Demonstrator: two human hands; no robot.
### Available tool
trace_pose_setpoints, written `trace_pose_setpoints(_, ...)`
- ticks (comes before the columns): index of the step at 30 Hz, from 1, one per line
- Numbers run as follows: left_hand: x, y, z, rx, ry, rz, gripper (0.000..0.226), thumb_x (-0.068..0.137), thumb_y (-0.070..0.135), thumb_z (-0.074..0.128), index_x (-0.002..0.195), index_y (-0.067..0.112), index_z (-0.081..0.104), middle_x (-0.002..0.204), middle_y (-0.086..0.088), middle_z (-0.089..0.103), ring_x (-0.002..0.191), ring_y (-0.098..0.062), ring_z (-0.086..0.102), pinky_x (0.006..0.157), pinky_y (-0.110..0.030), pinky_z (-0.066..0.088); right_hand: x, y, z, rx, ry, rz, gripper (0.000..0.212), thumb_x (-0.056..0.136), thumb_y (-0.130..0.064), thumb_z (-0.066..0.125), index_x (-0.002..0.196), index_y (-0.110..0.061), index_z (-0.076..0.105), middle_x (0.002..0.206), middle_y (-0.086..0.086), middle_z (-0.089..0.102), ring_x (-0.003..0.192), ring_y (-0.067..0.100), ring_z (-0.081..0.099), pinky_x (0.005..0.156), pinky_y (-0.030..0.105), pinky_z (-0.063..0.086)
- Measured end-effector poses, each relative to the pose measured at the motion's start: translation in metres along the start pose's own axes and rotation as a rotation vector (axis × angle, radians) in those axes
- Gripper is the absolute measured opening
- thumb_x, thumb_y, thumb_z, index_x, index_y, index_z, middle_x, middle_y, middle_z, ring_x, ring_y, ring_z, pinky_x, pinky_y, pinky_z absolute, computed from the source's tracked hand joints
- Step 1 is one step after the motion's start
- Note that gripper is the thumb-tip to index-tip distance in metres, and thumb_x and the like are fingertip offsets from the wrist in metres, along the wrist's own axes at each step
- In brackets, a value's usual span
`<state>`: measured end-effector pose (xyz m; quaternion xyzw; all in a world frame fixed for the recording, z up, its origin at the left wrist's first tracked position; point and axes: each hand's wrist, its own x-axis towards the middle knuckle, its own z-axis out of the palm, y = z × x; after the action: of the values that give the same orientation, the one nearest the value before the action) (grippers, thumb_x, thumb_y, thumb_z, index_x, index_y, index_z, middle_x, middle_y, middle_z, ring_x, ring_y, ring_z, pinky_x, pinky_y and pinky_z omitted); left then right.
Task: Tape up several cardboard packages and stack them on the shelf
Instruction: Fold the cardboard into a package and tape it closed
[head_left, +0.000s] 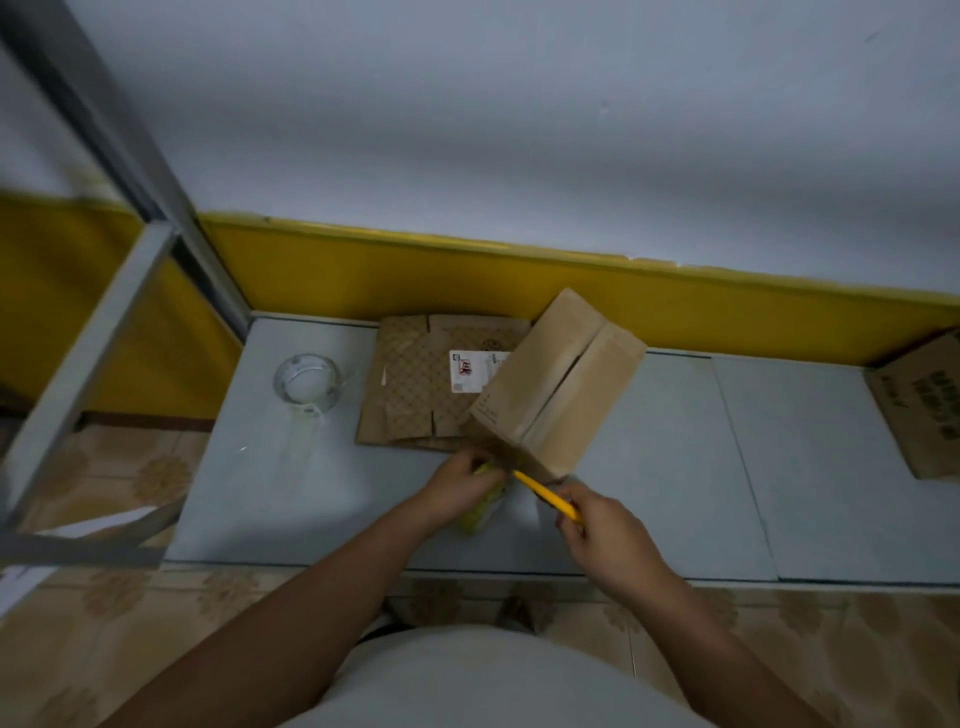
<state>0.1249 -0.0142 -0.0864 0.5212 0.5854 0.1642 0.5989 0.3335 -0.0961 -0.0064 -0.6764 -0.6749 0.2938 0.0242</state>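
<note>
the cardboard box (558, 384) sits on the grey table (675, 467), partly over a flattened patterned carton (410, 384), with its near corner right at my hands. it looks light and hollow, stiff along the edges but soft in the panels, so i'd hold it by corners and edges, not press mid-face. its flap seam faces up, seemingly unsealed, and the long axis runs from me away toward the wall, leaning right. my left hand (457, 486) has fingers curled at that near corner; whether they pinch the box or the yellowish thing (483, 512) beneath, i cannot tell. my right hand (602, 525) pinches a yellow cutter (545, 493), tip aimed at the corner. the clear tape roll (307, 383) lies well apart, left.
</note>
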Motion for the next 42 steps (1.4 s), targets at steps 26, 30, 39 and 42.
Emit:
trace_pose_setpoints(26,-0.002,-0.003,0.001,-0.021,0.048,-0.017,0.048,0.099,0.031,0.066,0.143,0.02,0.051,0.136,0.001,0.057,0.121,-0.014,0.052,0.102,-0.031,0.042,0.0,-0.005,0.006,-0.05,-0.006,0.045,0.02,0.102,-0.023,0.05,0.116,-0.028,0.063,0.09,0.001,0.066,0.082,0.027,0.064,0.07,0.038,0.053)
trace_pose_setpoints(30,-0.003,-0.004,0.0,-0.015,0.053,-0.018,0.048,0.101,0.033,0.065,0.145,0.019,0.051,0.136,0.001,0.056,0.126,-0.017,0.052,0.105,-0.032,0.043,-0.005,-0.001,0.008,0.014,0.017,-0.004,0.017,0.101,-0.02,0.051,0.104,-0.035,0.059,0.083,-0.003,0.063,0.075,0.022,0.062,0.068,0.039,0.053)
trace_pose_setpoints(39,0.002,-0.002,0.004,0.059,0.056,0.026,0.02,0.102,0.028,0.062,0.119,0.02,0.069,0.135,0.001,0.057,0.124,-0.017,0.055,0.099,-0.028,0.04,0.008,0.0,-0.01,0.185,0.291,-0.194,0.026,0.1,-0.016,0.05,0.119,-0.029,0.064,0.098,-0.017,0.056,0.091,0.007,0.055,0.072,0.024,0.044)
trace_pose_setpoints(42,0.003,0.0,0.006,0.017,0.056,0.032,0.015,0.103,0.031,0.06,0.098,0.025,0.073,0.122,0.002,0.067,0.116,-0.017,0.061,0.099,-0.034,0.047,0.043,-0.011,-0.016,0.137,0.332,-0.185,0.022,0.103,-0.012,0.05,0.12,-0.017,0.063,0.105,0.0,0.059,0.098,0.022,0.055,0.075,0.032,0.043)
